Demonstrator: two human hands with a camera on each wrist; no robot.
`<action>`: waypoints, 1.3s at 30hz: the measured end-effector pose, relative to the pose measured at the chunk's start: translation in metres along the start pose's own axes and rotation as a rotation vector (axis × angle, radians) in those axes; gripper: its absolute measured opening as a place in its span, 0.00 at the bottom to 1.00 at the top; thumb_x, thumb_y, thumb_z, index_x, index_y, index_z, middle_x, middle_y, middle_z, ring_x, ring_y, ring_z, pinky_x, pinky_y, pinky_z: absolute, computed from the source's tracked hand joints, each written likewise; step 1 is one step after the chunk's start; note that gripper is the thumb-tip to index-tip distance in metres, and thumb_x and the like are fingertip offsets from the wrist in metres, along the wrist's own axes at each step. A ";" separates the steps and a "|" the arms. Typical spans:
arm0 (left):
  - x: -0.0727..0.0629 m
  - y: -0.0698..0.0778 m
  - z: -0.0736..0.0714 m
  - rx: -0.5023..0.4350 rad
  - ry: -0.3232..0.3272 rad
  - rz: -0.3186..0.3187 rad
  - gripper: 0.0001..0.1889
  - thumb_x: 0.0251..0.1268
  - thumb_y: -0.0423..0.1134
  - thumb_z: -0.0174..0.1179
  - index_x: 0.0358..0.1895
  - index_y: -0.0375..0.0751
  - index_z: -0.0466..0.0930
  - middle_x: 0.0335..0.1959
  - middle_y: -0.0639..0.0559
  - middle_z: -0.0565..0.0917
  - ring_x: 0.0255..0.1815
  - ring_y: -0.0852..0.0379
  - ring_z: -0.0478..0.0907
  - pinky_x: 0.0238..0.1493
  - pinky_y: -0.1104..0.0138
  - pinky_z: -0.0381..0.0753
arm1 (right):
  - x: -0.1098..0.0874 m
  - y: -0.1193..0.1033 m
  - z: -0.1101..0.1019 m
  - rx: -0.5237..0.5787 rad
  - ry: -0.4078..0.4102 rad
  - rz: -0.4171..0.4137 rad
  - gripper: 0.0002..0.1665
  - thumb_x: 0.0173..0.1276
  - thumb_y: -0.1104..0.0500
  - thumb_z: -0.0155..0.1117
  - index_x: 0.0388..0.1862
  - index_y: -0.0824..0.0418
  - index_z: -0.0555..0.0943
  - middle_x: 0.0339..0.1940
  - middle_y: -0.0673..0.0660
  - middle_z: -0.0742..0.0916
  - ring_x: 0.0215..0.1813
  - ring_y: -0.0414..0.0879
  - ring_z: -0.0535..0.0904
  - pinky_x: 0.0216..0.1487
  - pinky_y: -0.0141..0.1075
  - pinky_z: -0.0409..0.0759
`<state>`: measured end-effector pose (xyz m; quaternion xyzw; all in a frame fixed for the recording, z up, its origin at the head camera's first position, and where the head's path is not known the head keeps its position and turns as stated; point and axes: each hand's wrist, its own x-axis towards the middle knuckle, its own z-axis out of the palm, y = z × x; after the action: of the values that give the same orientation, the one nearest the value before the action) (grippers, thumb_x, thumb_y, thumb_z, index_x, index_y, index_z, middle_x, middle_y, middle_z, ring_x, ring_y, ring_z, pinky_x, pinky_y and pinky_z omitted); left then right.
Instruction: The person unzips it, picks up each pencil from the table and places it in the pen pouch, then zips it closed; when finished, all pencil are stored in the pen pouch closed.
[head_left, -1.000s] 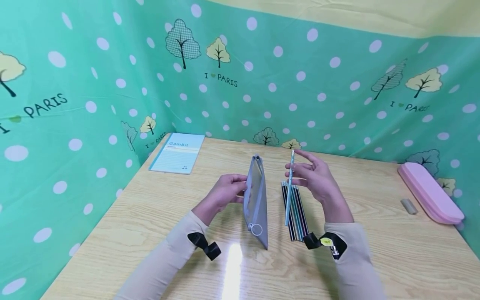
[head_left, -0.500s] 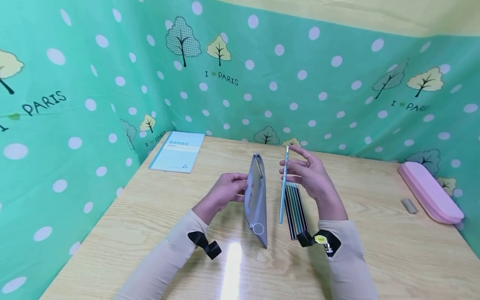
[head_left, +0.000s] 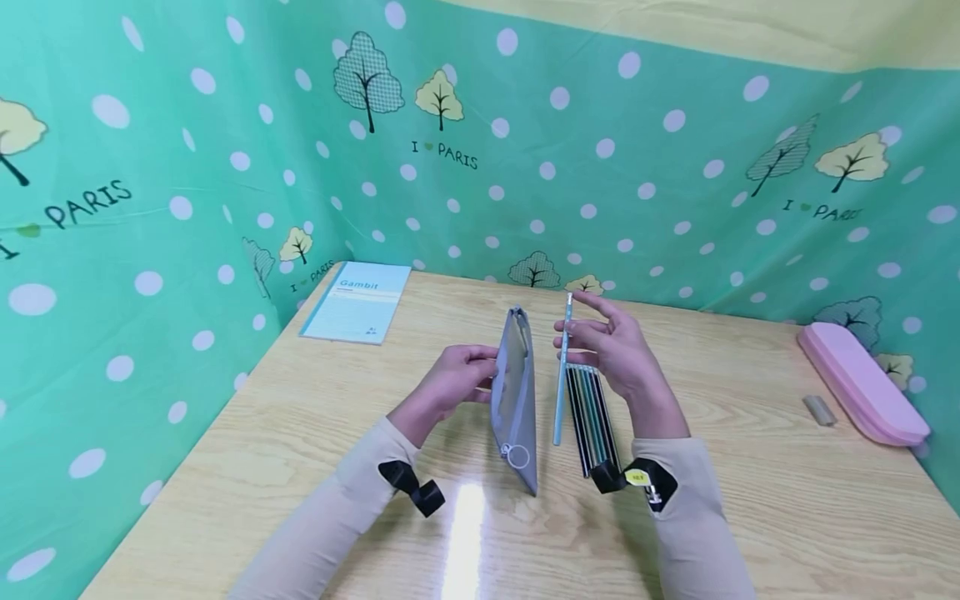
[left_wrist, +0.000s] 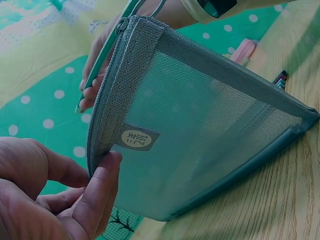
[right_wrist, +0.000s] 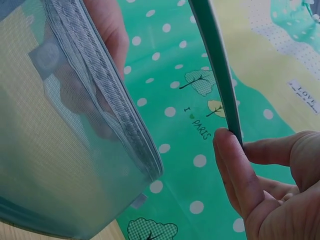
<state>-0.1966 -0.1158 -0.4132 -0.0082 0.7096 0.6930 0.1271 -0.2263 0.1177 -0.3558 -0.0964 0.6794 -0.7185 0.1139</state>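
A grey mesh zip pouch (head_left: 529, 433) stands upright on the table, its zip side unzipped and a ring pull (head_left: 517, 456) hanging from the near end. My left hand (head_left: 450, 380) grips its left side, fingers and thumb pinching the fabric edge by a small label (left_wrist: 138, 137). Just right of the pouch, my right hand (head_left: 618, 354) pinches a light blue pencil (head_left: 561, 400) near its upper end, raised above the table and apart from the pouch. Beneath that hand, several dark and teal pencils (head_left: 592, 417) lie side by side on the table.
At the back left lies a light blue notebook (head_left: 356, 304). Over on the right are a pink pencil case (head_left: 862, 383) and a small grey block (head_left: 819, 410). A green dotted cloth (head_left: 465, 208) hangs along the table's back and left edges.
My right hand has moved left with the pencil, from over the row of pencils to nearer the pouch. The left hand and the pouch stay almost still.
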 end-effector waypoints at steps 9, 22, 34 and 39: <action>0.002 -0.001 0.002 -0.009 0.003 0.002 0.19 0.73 0.29 0.54 0.64 0.29 0.79 0.52 0.37 0.87 0.42 0.51 0.86 0.44 0.60 0.92 | 0.005 0.000 0.014 -0.014 0.006 0.018 0.38 0.78 0.70 0.55 0.83 0.63 0.56 0.37 0.48 0.90 0.37 0.40 0.89 0.42 0.31 0.90; 0.002 0.000 0.001 0.006 -0.015 0.001 0.20 0.76 0.32 0.54 0.66 0.29 0.77 0.53 0.37 0.86 0.51 0.42 0.86 0.46 0.59 0.92 | 0.013 0.003 0.033 -0.013 -0.006 -0.006 0.37 0.78 0.70 0.55 0.82 0.62 0.58 0.46 0.62 0.91 0.38 0.41 0.89 0.43 0.33 0.91; 0.001 0.004 -0.001 0.028 0.004 -0.015 0.21 0.76 0.33 0.55 0.68 0.33 0.77 0.55 0.40 0.86 0.48 0.49 0.87 0.46 0.60 0.92 | 0.019 0.007 0.040 0.032 0.018 0.008 0.37 0.77 0.70 0.56 0.81 0.61 0.60 0.42 0.57 0.90 0.38 0.44 0.89 0.40 0.32 0.91; 0.001 0.004 0.001 0.032 0.003 -0.014 0.20 0.76 0.33 0.55 0.67 0.32 0.78 0.54 0.39 0.86 0.46 0.50 0.87 0.45 0.61 0.92 | 0.020 0.012 0.039 0.017 0.044 0.023 0.37 0.77 0.71 0.56 0.81 0.60 0.61 0.45 0.61 0.90 0.37 0.43 0.89 0.41 0.33 0.91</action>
<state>-0.1986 -0.1145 -0.4097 -0.0122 0.7207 0.6806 0.1312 -0.2335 0.0737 -0.3655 -0.0717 0.6765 -0.7250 0.1081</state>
